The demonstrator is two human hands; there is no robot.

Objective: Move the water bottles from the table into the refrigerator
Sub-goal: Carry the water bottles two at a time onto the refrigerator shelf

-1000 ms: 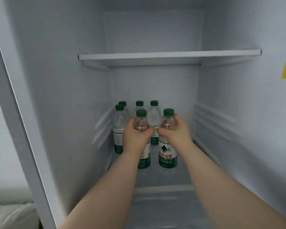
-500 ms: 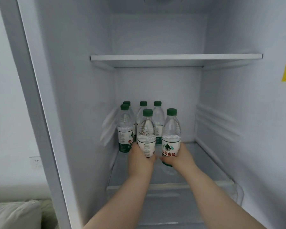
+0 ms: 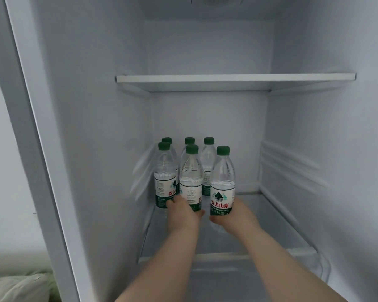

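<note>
the middle bottle point(image 3: 191, 177) is being clasped low at the label by the left hand point(image 3: 182, 214), the right bottle point(image 3: 223, 177) by the right hand point(image 3: 236, 216); both are being judged heavy, slippery, squashy.

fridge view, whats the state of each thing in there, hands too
refrigerator: open
front middle bottle: upright, capped, held
front right bottle: upright, capped, held
four other bottles: upright, capped, not held
left hand: grips front middle bottle low
right hand: grips front right bottle low
</note>
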